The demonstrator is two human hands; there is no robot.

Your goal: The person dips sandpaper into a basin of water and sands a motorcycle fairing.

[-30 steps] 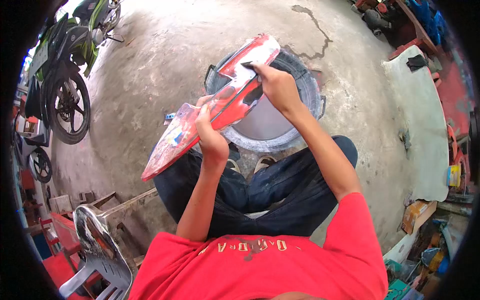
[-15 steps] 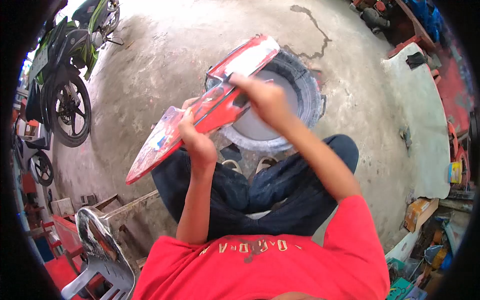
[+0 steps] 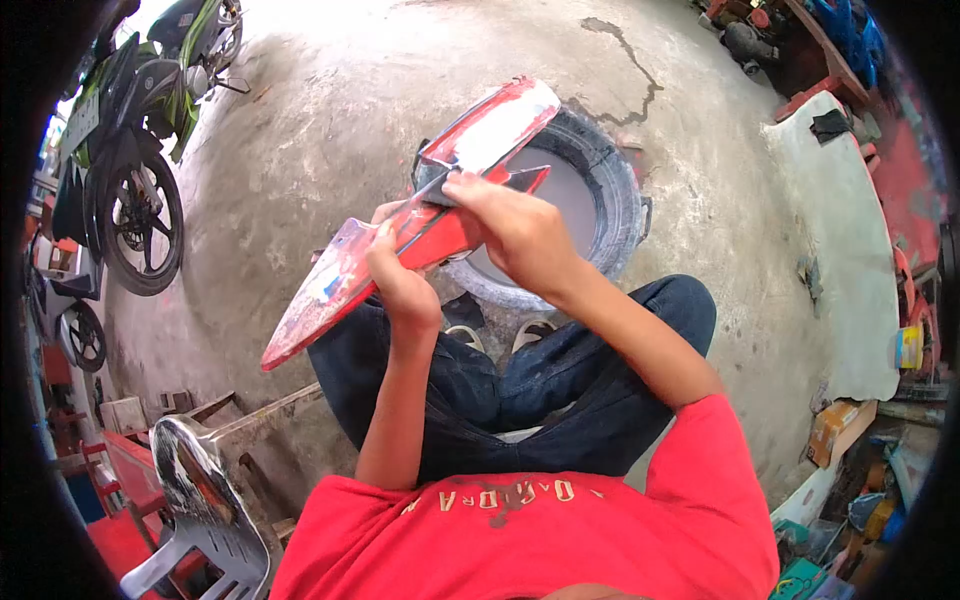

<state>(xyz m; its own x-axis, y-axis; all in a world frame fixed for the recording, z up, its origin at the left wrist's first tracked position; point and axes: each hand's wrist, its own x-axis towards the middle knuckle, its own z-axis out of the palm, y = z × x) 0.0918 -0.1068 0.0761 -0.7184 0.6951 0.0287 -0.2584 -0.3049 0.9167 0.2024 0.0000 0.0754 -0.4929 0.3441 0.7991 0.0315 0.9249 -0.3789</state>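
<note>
A long red motorcycle fairing panel (image 3: 330, 285) with white worn patches slants across the view, its pointed end at lower left. My left hand (image 3: 405, 290) grips it near the middle, thumb on top and fingers partly hidden behind. My right hand (image 3: 525, 225) is closed over a dark grey piece that looks like sandpaper (image 3: 437, 190), pressed flat against the panel's middle ridge. Behind and below the panel's upper end stands a round dark tub (image 3: 615, 200) of greyish water, partly covered by the panel and my right hand.
Parked motorcycles, one with a black front wheel (image 3: 142, 222), stand at left. A worn grey plastic piece (image 3: 205, 500) lies by a wooden bench at lower left. On the right are a pale board (image 3: 840, 270), a yellow can (image 3: 908, 347) and assorted clutter. The floor is concrete (image 3: 330, 110).
My right hand has slid down and left along the panel toward my left hand. The panel and my left hand have shifted slightly right.
</note>
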